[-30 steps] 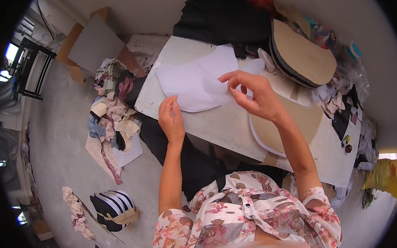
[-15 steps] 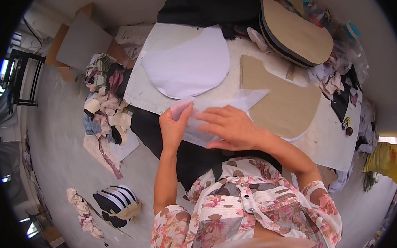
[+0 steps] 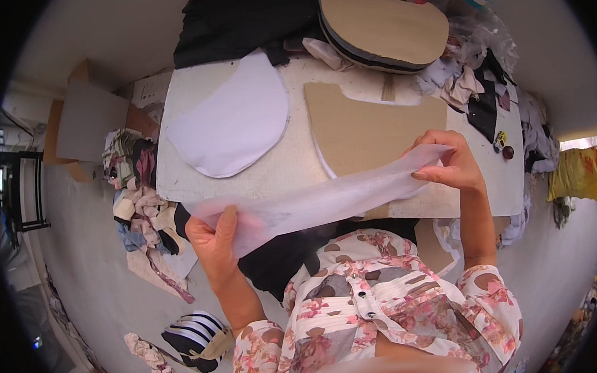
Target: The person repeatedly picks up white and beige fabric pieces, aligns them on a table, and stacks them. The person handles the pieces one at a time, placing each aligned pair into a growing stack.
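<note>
A thin, translucent white sheet (image 3: 326, 202) is stretched between a person's two bare hands, held up in front of the body across the near edge of a white worktable (image 3: 299, 169). The left hand (image 3: 215, 241) grasps the sheet's left end, thumb on top and fingers underneath, their pinkish shapes showing through. The right hand (image 3: 451, 161) pinches the opposite end between thumb and fingers, slightly higher up. The sheet runs as a long, lightly creased band, sloping up to the right and overlapping the lower part of a flat tan template (image 3: 376, 125) with a notched upper edge. Left of that template, well apart from it, lies a white piece (image 3: 234, 122) with a rounded lower edge. At the table's far side, black cloth (image 3: 243, 27) is heaped beside a stack of curved pieces (image 3: 384, 26) with a tan one on top. Crumpled clear plastic (image 3: 486, 38) and fabric scraps (image 3: 465, 86) crowd the far right corner. Left of the table are more cloth scraps (image 3: 138, 215) and an open cardboard box (image 3: 53, 135). On the floor at lower left sits a tied black-and-white bundle (image 3: 195, 340). The person wears a floral blouse (image 3: 364, 284).
</note>
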{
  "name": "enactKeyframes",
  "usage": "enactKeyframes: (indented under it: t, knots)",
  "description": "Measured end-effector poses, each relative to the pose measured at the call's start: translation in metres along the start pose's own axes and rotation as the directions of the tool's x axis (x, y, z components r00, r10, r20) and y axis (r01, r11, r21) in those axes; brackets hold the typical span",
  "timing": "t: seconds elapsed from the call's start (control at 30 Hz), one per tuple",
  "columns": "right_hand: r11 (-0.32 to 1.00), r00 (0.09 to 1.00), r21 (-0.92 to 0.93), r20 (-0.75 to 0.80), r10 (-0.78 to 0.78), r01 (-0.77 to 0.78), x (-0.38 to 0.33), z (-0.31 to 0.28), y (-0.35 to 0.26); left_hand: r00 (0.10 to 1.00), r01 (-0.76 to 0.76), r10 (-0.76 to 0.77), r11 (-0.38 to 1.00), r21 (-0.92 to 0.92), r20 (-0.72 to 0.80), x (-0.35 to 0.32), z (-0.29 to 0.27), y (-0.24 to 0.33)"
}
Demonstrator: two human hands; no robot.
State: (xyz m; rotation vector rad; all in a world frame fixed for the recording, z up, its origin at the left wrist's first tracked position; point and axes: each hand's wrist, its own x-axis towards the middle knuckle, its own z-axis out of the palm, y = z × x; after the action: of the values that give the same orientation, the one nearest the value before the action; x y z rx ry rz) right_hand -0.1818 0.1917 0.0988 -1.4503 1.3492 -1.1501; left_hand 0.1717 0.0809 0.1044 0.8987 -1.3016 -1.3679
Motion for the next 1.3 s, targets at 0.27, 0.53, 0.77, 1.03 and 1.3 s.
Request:
enactKeyframes:
  t: [0.27,0.53,0.77,1.03,1.3]
  knots:
    - [0.975,0.888,0.202,-0.425,0.174,-0.095,-0.035,-0.038,0.045,0.95,0.224,-0.213,0.974,-0.024,0.228,0.069,0.076,-0.084]
    - [0.965,0.775,0.184,-0.575,0.261,-0.189,-0.036,-0.054,0.097,0.955,0.16,-0.226,0.939,0.305,0.192,0.1,0.106,-0.135]
    - [0.929,0.701,-0.049,-0.671,0.242,-0.368,-0.024,-0.061,0.124,0.996,-0.027,-0.039,0.745,0.667,0.084,0.109,0.124,-0.142]
    - [0.813,0.643,-0.322,-0.761,0.082,-0.486,-0.014,-0.055,0.123,0.997,-0.067,0.013,0.661,0.748,0.078,0.11,0.131,-0.142]
    - [0.717,0.623,-0.405,-0.78,0.054,-0.568,-0.013,-0.052,0.113,0.993,-0.003,-0.088,0.64,0.769,0.077,0.109,0.132,-0.127]
